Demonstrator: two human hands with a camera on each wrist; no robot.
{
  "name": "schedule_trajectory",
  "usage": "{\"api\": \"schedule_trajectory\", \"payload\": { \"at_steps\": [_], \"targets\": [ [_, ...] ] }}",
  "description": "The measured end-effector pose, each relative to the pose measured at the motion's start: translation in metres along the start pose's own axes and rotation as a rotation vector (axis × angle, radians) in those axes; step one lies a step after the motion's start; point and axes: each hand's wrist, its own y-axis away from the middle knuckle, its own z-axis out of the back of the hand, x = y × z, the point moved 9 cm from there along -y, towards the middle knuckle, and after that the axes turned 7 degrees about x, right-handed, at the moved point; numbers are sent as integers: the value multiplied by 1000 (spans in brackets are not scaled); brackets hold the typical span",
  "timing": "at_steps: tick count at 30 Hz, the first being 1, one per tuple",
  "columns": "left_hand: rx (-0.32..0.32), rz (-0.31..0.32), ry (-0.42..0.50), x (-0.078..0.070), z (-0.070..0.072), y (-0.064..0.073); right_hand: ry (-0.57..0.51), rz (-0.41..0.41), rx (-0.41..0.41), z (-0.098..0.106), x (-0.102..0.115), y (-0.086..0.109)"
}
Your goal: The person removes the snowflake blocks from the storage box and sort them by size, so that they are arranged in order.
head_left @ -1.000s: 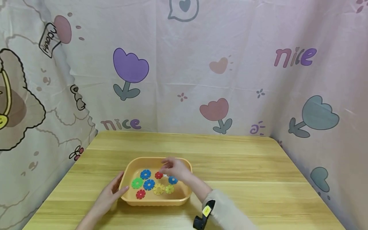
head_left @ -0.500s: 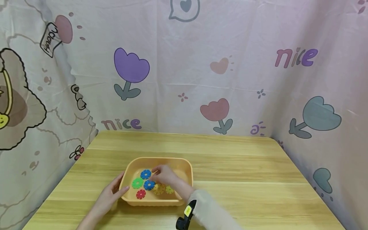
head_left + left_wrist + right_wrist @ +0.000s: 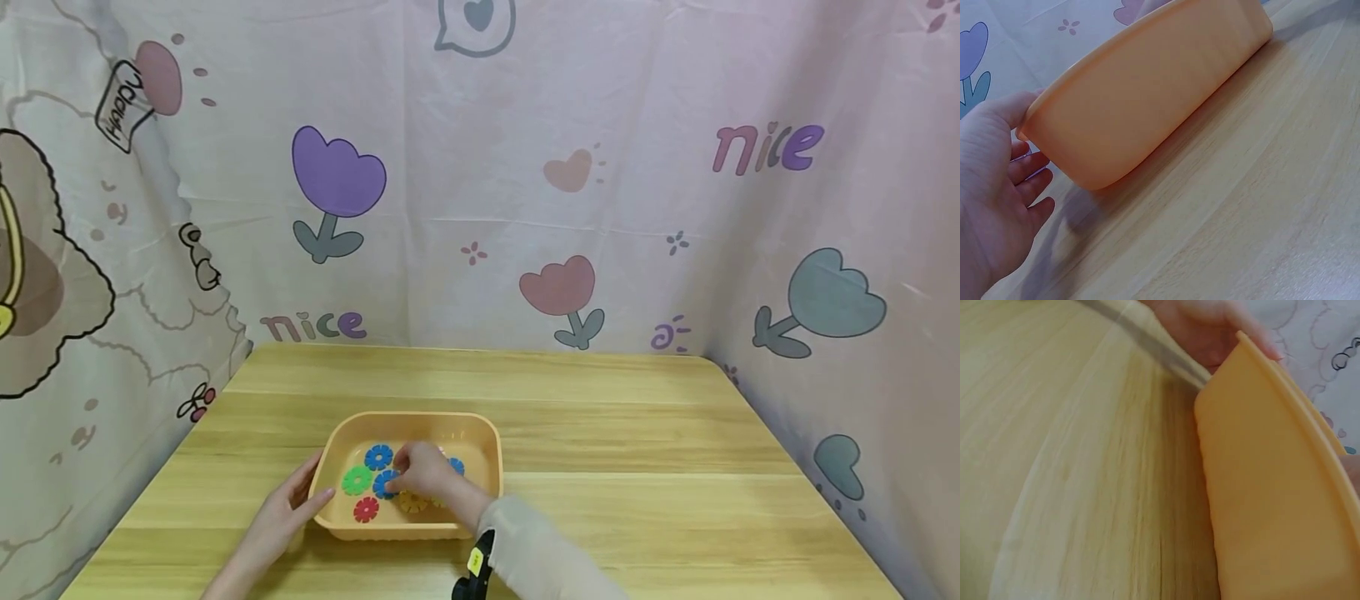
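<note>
Tray: plain peach-orange. Inside: blue discs, green disc, red disc, yellow disc. Desk: yellowish, banded wood grain. Backdrop: pale pinkish-white, printed with purple, pink and grey-green tulips, multicolour "nice" lettering. Right sleeve: plain beige. Wrist device: black, yellow label.

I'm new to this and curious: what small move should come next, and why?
Probably pinch the nearer blue disc beside the green one: the right grip overlaps its edge in the head view, and the left grip holds the tray. Whether the disc is pinched yet is hidden.
</note>
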Motion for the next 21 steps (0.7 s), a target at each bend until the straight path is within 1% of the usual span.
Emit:
{"api": "schedule_trajectory", "payload": {
  "at_steps": [6, 9, 13, 16, 18, 21],
  "targets": [
    [1, 4, 4, -1, -1, 0, 156, 27, 7, -4, 5, -2],
    [0, 3, 3, -2, -1, 0, 190, 24, 10, -4, 6, -3],
    [5, 7, -1, -2, -1, 0, 177, 8, 5, -3, 5, -2],
    [6, 13, -6, -2, -1, 0, 146, 17, -18, 1, 5, -1],
    [6, 16, -11, -2, -1, 0, 95, 34, -29, 4, 7, 1],
    [2, 17, -11, -2, -1, 0, -19, 51, -33, 10, 8, 1]
  ]
}}
